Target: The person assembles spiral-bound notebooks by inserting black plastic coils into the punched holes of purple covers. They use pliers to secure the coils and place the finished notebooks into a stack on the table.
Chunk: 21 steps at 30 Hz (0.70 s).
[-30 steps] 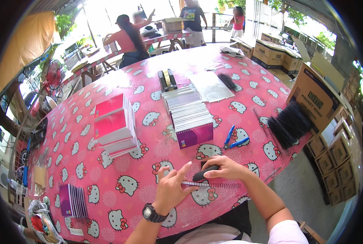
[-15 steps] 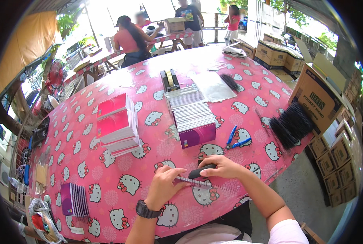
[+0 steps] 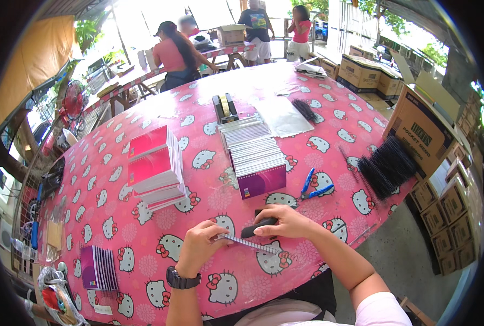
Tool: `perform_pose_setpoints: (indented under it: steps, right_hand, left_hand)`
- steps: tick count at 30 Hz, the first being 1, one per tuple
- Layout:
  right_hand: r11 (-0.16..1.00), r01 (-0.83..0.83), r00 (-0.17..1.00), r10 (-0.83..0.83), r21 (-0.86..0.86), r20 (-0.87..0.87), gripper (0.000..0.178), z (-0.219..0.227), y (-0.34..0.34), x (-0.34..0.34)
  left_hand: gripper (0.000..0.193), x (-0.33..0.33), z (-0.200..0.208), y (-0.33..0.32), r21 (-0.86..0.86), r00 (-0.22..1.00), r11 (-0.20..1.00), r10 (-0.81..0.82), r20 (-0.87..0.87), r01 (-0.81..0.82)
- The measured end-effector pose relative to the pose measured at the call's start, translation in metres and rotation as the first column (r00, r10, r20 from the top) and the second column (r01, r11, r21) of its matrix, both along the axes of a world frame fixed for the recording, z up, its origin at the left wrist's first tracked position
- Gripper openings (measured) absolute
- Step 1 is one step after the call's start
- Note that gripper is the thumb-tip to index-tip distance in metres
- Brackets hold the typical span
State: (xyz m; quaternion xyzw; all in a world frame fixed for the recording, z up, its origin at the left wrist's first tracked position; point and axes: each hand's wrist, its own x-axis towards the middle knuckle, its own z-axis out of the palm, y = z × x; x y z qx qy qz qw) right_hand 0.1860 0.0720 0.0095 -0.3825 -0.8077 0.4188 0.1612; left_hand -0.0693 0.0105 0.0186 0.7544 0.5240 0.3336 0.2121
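Thin spiral-bound notebook (image 3: 250, 244), near edge-on, sits right in front of you at centre, its white coiled edge running from 9 toward 4 o'clock. Your left hand (image 3: 200, 244) is pinched on its 9 o'clock end, thumb and fingertips together. Your right hand (image 3: 281, 223) is wrapped round a black, rounded, oblong tool (image 3: 259, 228) just past the notebook's 12 o'clock side; can't tell from here if tool and coil touch.

Handling: loose coil tail hangs off the 4 o'clock end, so I'd go easy there; a snag could bend it. Hold the page edges flush and the spine straight so the holes line up. Light, even pressure from the right; too much would likely skew the wire.

Nearby: blue-handled cutters (image 3: 317, 190) at 1–2 o'clock, mouth apart, well clear of your knuckles. Long row of purple-covered notebooks (image 3: 262, 183) at 12. Pink-red-covered notebook stacks (image 3: 150, 163) at 10. Small fanned set of purple coil-bound notebooks (image 3: 98, 268) between 8 and 9. Heap of black spiral coils (image 3: 386, 169) at 2, in front of a brown cardboard carton (image 3: 420, 130). All the notebooks and coils are on the pink cat-print table (image 3: 144, 239).
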Motion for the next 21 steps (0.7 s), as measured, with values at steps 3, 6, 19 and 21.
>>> perform_pose_setpoints:
  steps: [3,6,19,21]
  right_hand:
    - [0.912,-0.222,0.856,0.013,-0.344,-0.517,0.051,-0.007,-0.002,0.0]
    - [0.932,-0.18,0.903,0.03,-0.314,-0.428,0.045,-0.008,0.001,0.0]
    - [0.873,0.25,0.966,-0.255,0.419,-0.045,0.05,-0.012,-0.001,0.051]
    - [0.767,0.252,0.923,-0.374,0.59,0.092,0.051,-0.013,-0.006,0.07]
  left_hand:
    - [0.024,0.001,0.0,0.0,0.014,0.998,1.0,-0.018,0.054,0.017]
    - [0.024,0.003,-0.002,0.001,0.011,0.995,1.0,-0.023,0.098,0.022]
    - [0.022,0.001,0.004,0.002,-0.054,0.973,0.998,-0.017,0.231,0.031]
    - [0.022,0.0,0.007,-0.001,-0.096,0.951,0.995,-0.009,0.31,0.041]
